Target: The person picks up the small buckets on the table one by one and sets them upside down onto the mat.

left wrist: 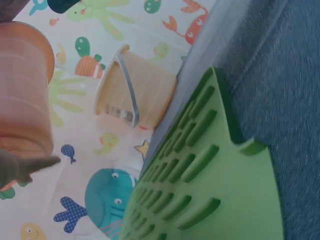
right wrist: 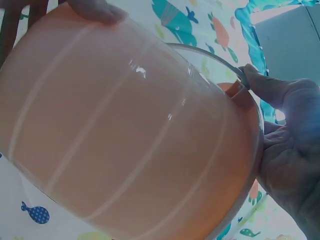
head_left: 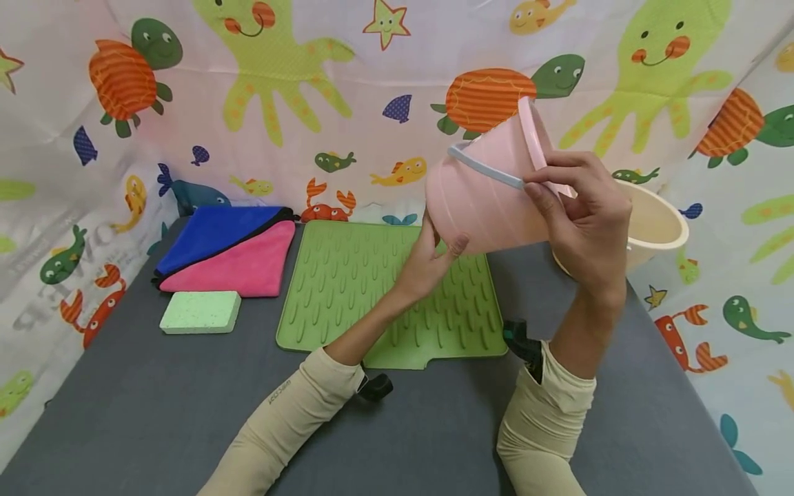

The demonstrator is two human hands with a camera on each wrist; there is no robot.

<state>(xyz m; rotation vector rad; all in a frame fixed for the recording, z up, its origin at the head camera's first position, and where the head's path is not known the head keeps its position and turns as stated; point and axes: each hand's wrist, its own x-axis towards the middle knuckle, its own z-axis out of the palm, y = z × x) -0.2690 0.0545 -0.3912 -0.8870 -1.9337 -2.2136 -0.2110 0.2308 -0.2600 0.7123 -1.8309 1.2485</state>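
Note:
A pink bucket (head_left: pixel 490 186) is held tilted in the air above the green drying mat (head_left: pixel 347 289), its rim to the right and its base to the left. The left hand (head_left: pixel 422 265) holds it at the base, the thumb on the near side and the other fingers partly hidden behind. The right hand (head_left: pixel 586 213) is at the rim and pinches the grey handle (head_left: pixel 486 167) between thumb and finger. In the right wrist view the thumb and the handle (right wrist: pixel 215 56) meet beside the rim. The bucket's inside is hidden.
A cream bucket (head_left: pixel 657 217) with a grey handle (left wrist: pixel 127 85) stands at the right, behind the right hand. On the left lie a folded blue and pink cloth (head_left: pixel 232 258) and a pale green sponge (head_left: pixel 200 312). A patterned curtain (head_left: pixel 347 62) surrounds the grey table (head_left: pixel 124 413).

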